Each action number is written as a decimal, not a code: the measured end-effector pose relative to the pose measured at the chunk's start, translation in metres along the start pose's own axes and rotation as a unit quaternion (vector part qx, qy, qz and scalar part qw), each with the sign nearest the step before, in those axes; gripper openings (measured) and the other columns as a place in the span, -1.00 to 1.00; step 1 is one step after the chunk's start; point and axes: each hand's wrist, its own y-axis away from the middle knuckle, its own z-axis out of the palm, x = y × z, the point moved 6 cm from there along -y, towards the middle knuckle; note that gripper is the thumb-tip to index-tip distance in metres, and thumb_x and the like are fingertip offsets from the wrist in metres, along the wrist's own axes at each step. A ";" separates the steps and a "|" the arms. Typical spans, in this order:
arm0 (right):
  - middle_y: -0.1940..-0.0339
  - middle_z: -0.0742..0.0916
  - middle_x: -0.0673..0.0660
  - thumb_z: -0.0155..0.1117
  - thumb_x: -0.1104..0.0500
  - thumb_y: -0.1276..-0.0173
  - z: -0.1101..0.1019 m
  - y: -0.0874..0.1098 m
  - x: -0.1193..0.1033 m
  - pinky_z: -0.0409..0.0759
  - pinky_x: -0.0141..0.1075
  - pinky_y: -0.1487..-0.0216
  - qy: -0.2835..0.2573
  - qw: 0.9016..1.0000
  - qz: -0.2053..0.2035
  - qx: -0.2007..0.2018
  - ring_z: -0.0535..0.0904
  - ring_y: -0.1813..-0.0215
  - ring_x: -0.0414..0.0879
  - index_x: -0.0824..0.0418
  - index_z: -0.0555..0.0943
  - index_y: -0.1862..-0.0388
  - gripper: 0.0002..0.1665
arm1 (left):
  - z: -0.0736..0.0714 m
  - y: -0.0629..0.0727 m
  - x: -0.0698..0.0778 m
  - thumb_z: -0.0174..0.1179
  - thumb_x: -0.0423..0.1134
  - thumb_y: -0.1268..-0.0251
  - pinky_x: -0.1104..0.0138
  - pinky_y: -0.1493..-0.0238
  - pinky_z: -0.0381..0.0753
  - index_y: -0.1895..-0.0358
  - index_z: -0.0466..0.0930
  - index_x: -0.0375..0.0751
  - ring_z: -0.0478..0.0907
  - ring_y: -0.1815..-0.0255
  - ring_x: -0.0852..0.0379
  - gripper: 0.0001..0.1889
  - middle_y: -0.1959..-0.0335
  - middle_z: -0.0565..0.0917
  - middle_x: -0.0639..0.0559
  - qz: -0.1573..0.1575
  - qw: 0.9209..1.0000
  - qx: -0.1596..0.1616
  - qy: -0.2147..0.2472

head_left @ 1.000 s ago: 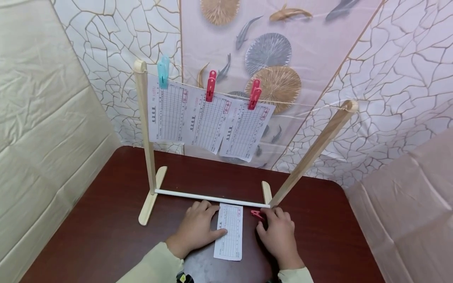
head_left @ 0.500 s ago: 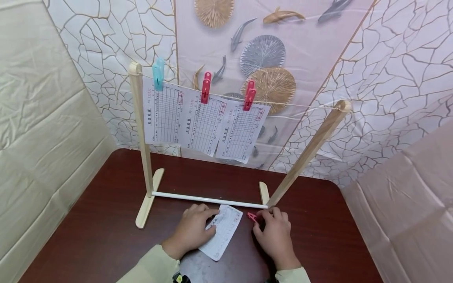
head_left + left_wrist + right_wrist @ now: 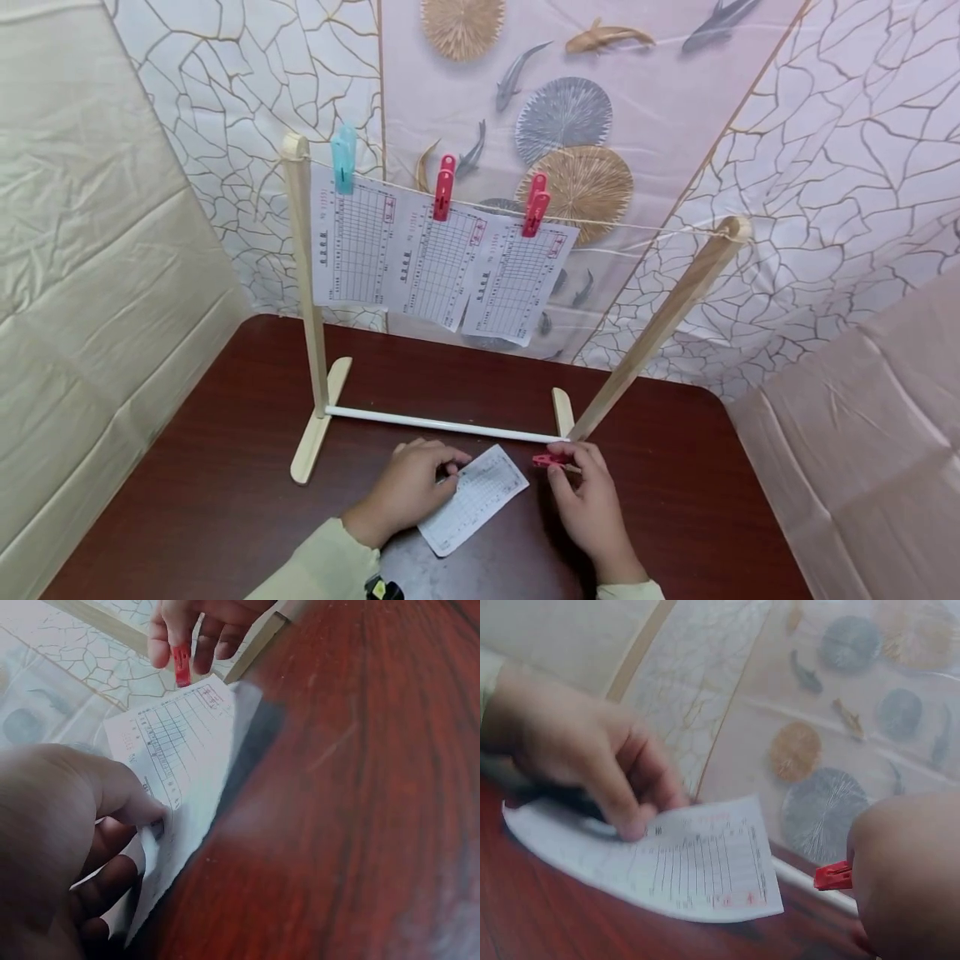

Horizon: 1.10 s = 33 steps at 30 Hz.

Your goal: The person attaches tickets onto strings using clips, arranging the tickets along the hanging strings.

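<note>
A printed paper form (image 3: 480,500) with a ruled grid is pinched along one long edge by my left hand (image 3: 411,485). It slants above the dark red table, and in the left wrist view the form (image 3: 176,739) is lifted and bent. My right hand (image 3: 598,517) holds a small red clothespin (image 3: 549,459) between thumb and fingers, just right of the form. From the right wrist, the red clothespin (image 3: 832,876) points toward the paper, apart from it. The rest of that clothespin is hidden behind the right hand.
A wooden stand with a left post (image 3: 307,283) and right post (image 3: 660,329) carries a string (image 3: 637,225). Three similar forms hang from it by a light blue clothespin (image 3: 343,158) and two red ones. A white rod (image 3: 442,424) joins the stand's feet low down.
The form, flat and upright on the table a second ago, has been turned clockwise and lifted by my left hand. My right hand has picked up the red clothespin.
</note>
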 end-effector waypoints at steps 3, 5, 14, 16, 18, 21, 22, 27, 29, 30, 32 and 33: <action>-0.15 0.69 0.26 0.46 0.56 -0.40 0.000 0.000 -0.001 0.74 -0.50 -0.03 -0.137 0.990 0.032 -0.010 0.74 -0.05 -0.17 0.39 0.67 -0.32 -0.48 | -0.002 0.000 -0.001 0.47 -0.20 -0.42 0.11 -0.12 0.46 0.14 0.90 0.20 0.63 0.16 0.38 -0.88 0.26 0.77 0.44 -0.008 1.000 -0.003 0.016; -0.12 0.70 0.28 0.46 0.62 -0.34 -0.001 0.000 -0.001 0.76 -0.49 0.00 -0.224 0.973 0.060 -0.009 0.75 0.02 -0.19 0.48 0.57 -0.37 -0.38 | -0.004 0.000 -0.002 0.49 -0.15 -0.46 0.09 -0.15 0.49 0.19 0.88 0.22 0.62 0.19 0.43 -0.92 0.29 0.75 0.47 -0.021 0.999 -0.005 0.036; -0.01 0.81 0.12 0.41 0.63 -0.38 -0.002 0.003 -0.002 0.83 -0.36 -0.08 -0.394 0.915 0.082 -0.040 0.83 0.01 -0.14 0.59 0.52 -0.36 -0.42 | -0.008 0.000 -0.007 0.41 -0.10 -0.62 0.39 0.15 0.64 0.14 0.85 0.15 0.62 0.28 0.40 -0.93 0.29 0.75 0.35 -0.075 0.984 -0.035 0.160; -0.02 0.82 0.10 0.36 0.61 -0.46 -0.003 0.003 -0.004 0.84 -0.31 -0.11 -0.413 0.906 0.074 -0.059 0.85 -0.01 -0.11 0.59 0.48 -0.46 -0.39 | -0.009 0.000 -0.007 0.40 -0.09 -0.63 0.41 0.17 0.63 0.11 0.84 0.13 0.62 0.29 0.37 -0.93 0.29 0.76 0.31 -0.087 0.978 -0.039 0.185; -0.04 0.82 0.07 0.32 0.60 -0.51 -0.006 0.002 -0.007 0.85 -0.27 -0.13 -0.427 0.899 0.068 -0.070 0.86 -0.02 -0.11 0.58 0.44 -0.54 -0.35 | -0.011 -0.001 -0.005 0.41 -0.07 -0.63 0.40 0.18 0.63 0.09 0.84 0.11 0.63 0.29 0.35 -0.93 0.28 0.77 0.27 -0.095 0.973 -0.032 0.206; -0.04 0.83 0.07 0.28 0.61 -0.52 -0.017 -0.001 -0.016 0.84 -0.26 -0.14 -0.424 0.901 0.055 -0.078 0.87 -0.02 -0.11 0.54 0.47 -0.53 -0.38 | -0.020 -0.004 0.001 0.43 -0.05 -0.62 0.40 0.18 0.63 0.06 0.85 0.07 0.62 0.28 0.33 -0.90 0.26 0.78 0.24 -0.101 0.968 -0.005 0.232; -0.04 0.84 0.07 0.29 0.61 -0.52 -0.022 -0.003 -0.020 0.84 -0.27 -0.14 -0.417 0.904 0.050 -0.079 0.87 -0.03 -0.11 0.53 0.50 -0.50 -0.41 | -0.025 -0.006 0.005 0.44 -0.05 -0.61 0.40 0.18 0.63 0.05 0.85 0.06 0.61 0.28 0.32 -0.89 0.27 0.78 0.23 -0.101 0.966 0.007 0.238; -0.04 0.86 0.10 0.33 0.66 -0.43 -0.052 -0.016 -0.053 0.83 -0.33 -0.11 -0.357 0.930 0.008 -0.083 0.85 -0.05 -0.14 0.58 0.55 -0.32 -0.51 | -0.059 -0.017 0.030 0.46 -0.06 -0.59 0.39 0.21 0.62 0.04 0.85 0.08 0.60 0.32 0.26 -0.91 0.30 0.76 0.23 -0.084 0.961 0.056 0.257; -0.04 0.87 0.11 0.33 0.70 -0.38 -0.066 -0.022 -0.074 0.83 -0.34 -0.11 -0.332 0.939 -0.020 -0.086 0.86 -0.05 -0.14 0.61 0.56 -0.27 -0.51 | -0.074 -0.023 0.043 0.45 -0.06 -0.60 0.38 0.22 0.63 0.04 0.85 0.12 0.61 0.32 0.23 -0.93 0.31 0.76 0.25 -0.069 0.962 0.064 0.257; -0.03 0.88 0.12 0.34 0.72 -0.35 -0.074 -0.025 -0.086 0.83 -0.35 -0.10 -0.319 0.943 -0.035 -0.088 0.86 -0.04 -0.13 0.61 0.56 -0.25 -0.51 | -0.081 -0.027 0.051 0.45 -0.06 -0.60 0.37 0.22 0.63 0.03 0.85 0.13 0.62 0.32 0.23 -0.93 0.30 0.76 0.26 -0.060 0.962 0.066 0.256; -0.01 0.90 0.11 0.39 0.72 -0.32 -0.092 -0.031 -0.111 0.84 -0.34 -0.06 -0.278 0.954 -0.063 -0.091 0.87 -0.01 -0.13 0.60 0.60 -0.21 -0.52 | -0.096 -0.034 0.066 0.43 -0.06 -0.62 0.36 0.24 0.63 0.01 0.85 0.14 0.63 0.32 0.21 -0.92 0.31 0.76 0.26 -0.040 0.964 0.068 0.254; 0.00 0.90 0.11 0.42 0.71 -0.30 -0.101 -0.034 -0.124 0.84 -0.34 -0.03 -0.257 0.959 -0.076 -0.090 0.88 0.01 -0.13 0.59 0.61 -0.18 -0.53 | -0.102 -0.037 0.073 0.42 -0.05 -0.62 0.35 0.25 0.64 0.00 0.85 0.14 0.64 0.32 0.21 -0.92 0.30 0.77 0.26 -0.030 0.965 0.069 0.251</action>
